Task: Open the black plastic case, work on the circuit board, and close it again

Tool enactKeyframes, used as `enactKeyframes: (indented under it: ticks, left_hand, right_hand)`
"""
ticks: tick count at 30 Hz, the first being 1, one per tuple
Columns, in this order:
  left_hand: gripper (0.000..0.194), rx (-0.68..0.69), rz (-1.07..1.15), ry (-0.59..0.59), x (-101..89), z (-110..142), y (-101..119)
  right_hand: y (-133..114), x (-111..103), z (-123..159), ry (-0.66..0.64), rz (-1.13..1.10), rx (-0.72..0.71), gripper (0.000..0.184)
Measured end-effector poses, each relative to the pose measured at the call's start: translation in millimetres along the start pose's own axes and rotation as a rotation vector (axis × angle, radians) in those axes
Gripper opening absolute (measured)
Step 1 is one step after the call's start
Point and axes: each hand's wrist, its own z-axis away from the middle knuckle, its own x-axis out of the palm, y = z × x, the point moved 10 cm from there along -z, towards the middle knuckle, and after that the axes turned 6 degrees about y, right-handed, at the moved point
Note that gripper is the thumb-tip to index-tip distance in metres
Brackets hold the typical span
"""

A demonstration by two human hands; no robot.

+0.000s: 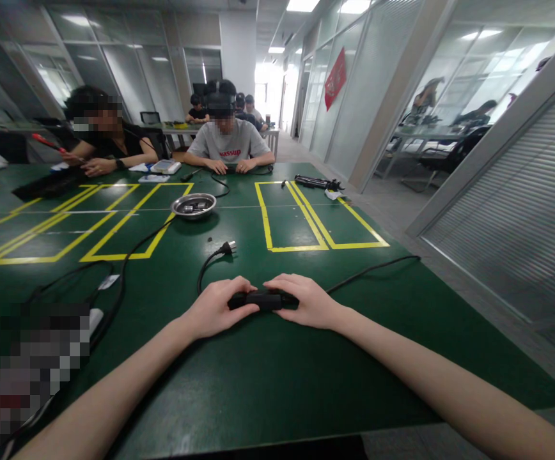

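Lower centre of frame: black block (264, 301) between my hands. My left hand (216, 308) pinches one end, my right hand (314, 306) grips the other, presumably for steadiness. Plug (226, 248) lies loose on the bench (239, 383), just beyond, cord (199, 273) probably slack.

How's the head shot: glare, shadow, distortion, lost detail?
Head view: ceiling light burns out white; same view, soft shadow under the metal bowl; same view, wide-angle stretch lengthens the forearms toward the lower corners; same view, black box at left hand and right hand shows little surface detail, and a mosaic hides the lower left.
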Motion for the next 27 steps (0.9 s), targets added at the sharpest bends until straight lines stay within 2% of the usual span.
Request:
enactKeyframes:
  ticks: [3, 5, 10, 15, 19, 27]
  left_hand:
    - [0.040, 0.070, -0.051, 0.001, 0.7, 0, 6]
    - [0.045, 0.138, -0.110, -0.012, 3.9, 1, 11]
    - [0.034, 0.202, -0.206, -0.014, 8.2, 0, 16]
    - [0.033, 0.210, -0.222, -0.020, 8.7, -1, 21]
    - [0.036, 0.230, -0.206, 0.011, 7.8, -1, 23]
    - [0.030, 0.270, -0.228, 0.049, 8.6, 0, 26]
  right_hand:
    - [-3, 2, 0, 0.017, 0.107, -0.052, 0.031]
    - [-5, 2, -1, 0.017, 0.128, -0.072, 0.028]
    - [-8, 0, -2, 0.018, 0.173, -0.119, 0.028]
    - [-17, -5, 0, 0.085, 0.225, -0.198, 0.035]
    - [-17, -1, 1, 0.085, 0.221, -0.189, 0.025]
    - [-18, -1, 0, 0.115, 0.171, -0.185, 0.026]
